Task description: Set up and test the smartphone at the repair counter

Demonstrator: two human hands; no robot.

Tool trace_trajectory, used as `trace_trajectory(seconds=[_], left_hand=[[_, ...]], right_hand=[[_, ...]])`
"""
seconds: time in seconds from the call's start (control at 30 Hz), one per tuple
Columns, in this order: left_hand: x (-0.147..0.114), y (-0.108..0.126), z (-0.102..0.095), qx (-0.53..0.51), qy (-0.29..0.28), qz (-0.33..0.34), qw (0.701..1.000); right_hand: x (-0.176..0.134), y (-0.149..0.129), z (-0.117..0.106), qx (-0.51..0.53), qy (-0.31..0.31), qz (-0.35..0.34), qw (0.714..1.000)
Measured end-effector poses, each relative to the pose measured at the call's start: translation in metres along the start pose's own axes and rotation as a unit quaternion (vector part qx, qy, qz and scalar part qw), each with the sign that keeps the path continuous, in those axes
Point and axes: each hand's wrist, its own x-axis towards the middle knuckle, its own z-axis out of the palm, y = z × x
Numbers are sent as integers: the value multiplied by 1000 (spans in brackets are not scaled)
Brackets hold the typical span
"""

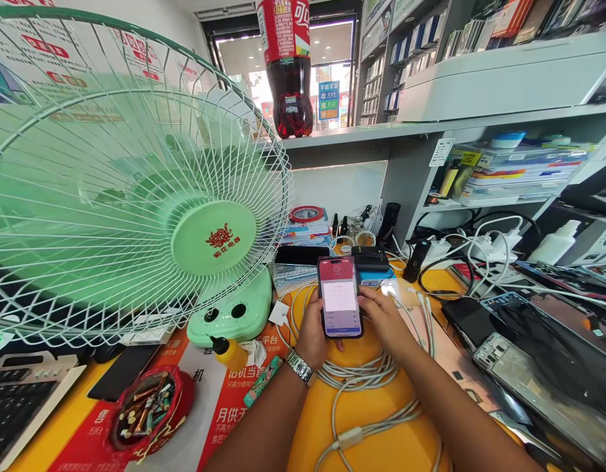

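A smartphone (340, 300) with a lit screen is held upright in front of me; a white pop-up box lies over a red and grey page. My left hand (310, 331), with a metal watch (300, 367) on its wrist, wraps round the phone's left edge and lower back. At the right edge, my right hand (383, 318) has its thumb by the screen and its other fingers partly hidden. Beneath both hands, a coiled grey cable (359, 373) lies on the yellow tabletop (376, 419).
A large green fan (214, 237) fills the left side. Before it stand a yellow bottle (230, 353) and a red bowl (178, 400) of cigarette butts. Phone parts (534, 380) and tangled white cables (490, 246) cover the right. A cola bottle (289, 72) stands on the shelf above.
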Motion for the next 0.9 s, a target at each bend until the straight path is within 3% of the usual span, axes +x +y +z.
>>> trace_trajectory(seconds=[0.3,0.57,0.77,0.9], left_hand=[[0,3,3,-1,4,-20,1000],[0,17,-3,-69,-110,-201,971],[-2,17,-3,-110,-138,-202,963],[-4,19,-2,-99,-122,-223,962]], right_hand=[[-1,-3,0,-21,28,-9,999],[-1,-12,-3,2,-19,0,1000],[-2,-15,-5,-7,-19,-8,1000],[-3,-13,-5,-3,-28,25,999]])
